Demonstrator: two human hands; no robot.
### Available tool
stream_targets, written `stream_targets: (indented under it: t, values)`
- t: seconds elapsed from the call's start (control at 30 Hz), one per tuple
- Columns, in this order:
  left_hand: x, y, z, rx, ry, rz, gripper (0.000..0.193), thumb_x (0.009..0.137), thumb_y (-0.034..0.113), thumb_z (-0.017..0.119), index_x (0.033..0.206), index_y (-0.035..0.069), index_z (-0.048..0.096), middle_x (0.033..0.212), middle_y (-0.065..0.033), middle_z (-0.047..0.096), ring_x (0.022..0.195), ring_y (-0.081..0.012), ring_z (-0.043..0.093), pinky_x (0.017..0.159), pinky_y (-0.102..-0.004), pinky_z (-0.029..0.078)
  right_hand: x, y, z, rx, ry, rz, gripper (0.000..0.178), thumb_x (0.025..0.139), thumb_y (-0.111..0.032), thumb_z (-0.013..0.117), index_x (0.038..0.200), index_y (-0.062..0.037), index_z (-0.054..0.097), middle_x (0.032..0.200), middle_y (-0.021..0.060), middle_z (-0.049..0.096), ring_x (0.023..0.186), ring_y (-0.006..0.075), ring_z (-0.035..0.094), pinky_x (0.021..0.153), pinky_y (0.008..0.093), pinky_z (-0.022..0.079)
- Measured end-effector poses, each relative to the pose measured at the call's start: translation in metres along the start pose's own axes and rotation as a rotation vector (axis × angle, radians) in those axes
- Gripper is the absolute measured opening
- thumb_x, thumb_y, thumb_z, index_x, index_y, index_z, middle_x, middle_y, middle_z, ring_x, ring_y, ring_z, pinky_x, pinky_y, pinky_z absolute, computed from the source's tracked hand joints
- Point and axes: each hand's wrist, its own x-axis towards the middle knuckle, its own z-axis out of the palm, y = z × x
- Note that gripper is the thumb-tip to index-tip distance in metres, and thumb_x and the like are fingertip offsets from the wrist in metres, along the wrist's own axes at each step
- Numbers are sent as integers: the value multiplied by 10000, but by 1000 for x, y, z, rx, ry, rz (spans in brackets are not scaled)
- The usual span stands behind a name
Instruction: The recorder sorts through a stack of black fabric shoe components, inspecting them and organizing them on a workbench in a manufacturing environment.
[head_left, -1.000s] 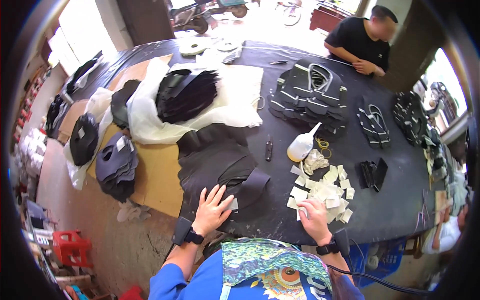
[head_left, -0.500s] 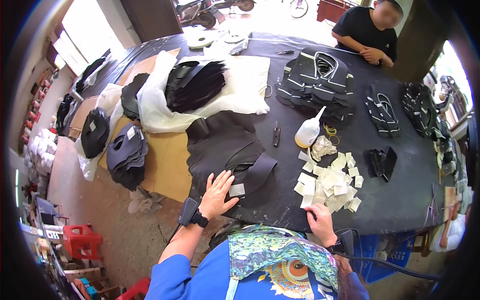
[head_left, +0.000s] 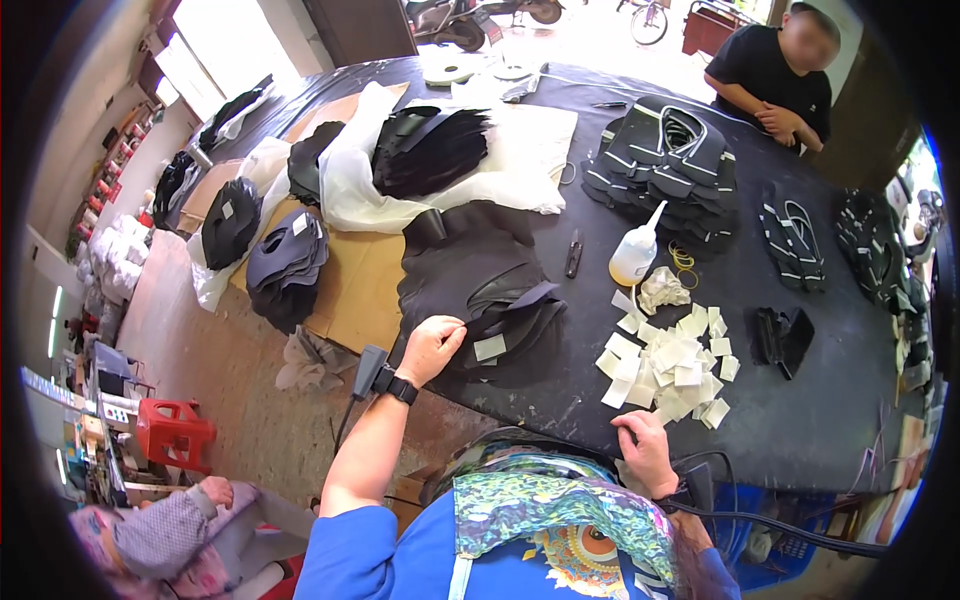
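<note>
My left hand (head_left: 432,350) is closed at the near left part of a spread pile of black fabric pieces (head_left: 470,255), its fingertips pinching the edge of a piece. That piece bulges up in folds to the right of the fingers. A small white square label (head_left: 490,347) lies on the fabric beside this hand. My right hand (head_left: 645,450) rests at the table's near edge with its fingers curled; whatever they hold, if anything, is hidden. Just beyond it lies a loose heap of small white squares (head_left: 680,370).
Past the heap are crumpled paper (head_left: 663,289), a squeeze bottle (head_left: 634,258), yellow rings (head_left: 683,262) and a small black tool (head_left: 574,254). White-trimmed black pieces (head_left: 665,165) are stacked farther back. One person (head_left: 775,80) leans at the far right; another (head_left: 180,535) is at lower left.
My left hand has gone from lying flat to pinching the fabric, whose folds have shifted. My right hand stays curled. The view has swung left, and a person appears at lower left.
</note>
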Motion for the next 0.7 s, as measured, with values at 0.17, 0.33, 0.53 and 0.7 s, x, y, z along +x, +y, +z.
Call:
stream_targets:
  t: [0.17, 0.33, 0.53, 0.7]
  values:
    - [-1, 3, 3, -69, 37, -110, 138, 757, 78, 586, 880, 18, 593, 823, -141, 617, 764, -286, 593, 685, -315, 471, 26, -22, 25, 23, -122, -161, 114, 707, -28, 559, 813, -58, 591, 752, 91, 576, 741, 278, 549, 672, 353, 417]
    - [5, 10, 5, -90, 139, 154, 330, 757, -49, 483, 1054, 92, 489, 1029, -151, 571, 816, -337, 586, 702, -364, 494, 81, -54, 67, 8, -123, -366, 184, 717, -49, 555, 901, -60, 565, 899, 80, 562, 861, 266, 527, 774, 347, 396]
    - [-6, -17, -2, 33, -121, 197, 256, 716, 7, 536, 953, 96, 567, 1102, -163, 532, 907, -336, 566, 767, -357, 476, 129, -73, 121, -205, -123, -405, 244, 662, -155, 663, 880, -89, 575, 877, 47, 550, 856, 239, 522, 760, 352, 387]
    - [-10, -14, -13, -57, -316, 126, 460, 642, 187, 685, 1070, 97, 542, 1127, -188, 504, 1049, -330, 493, 885, -369, 417, 146, -61, 145, -194, -136, -247, 273, 603, -231, 718, 790, -110, 560, 775, 44, 513, 794, 231, 519, 696, 353, 400]
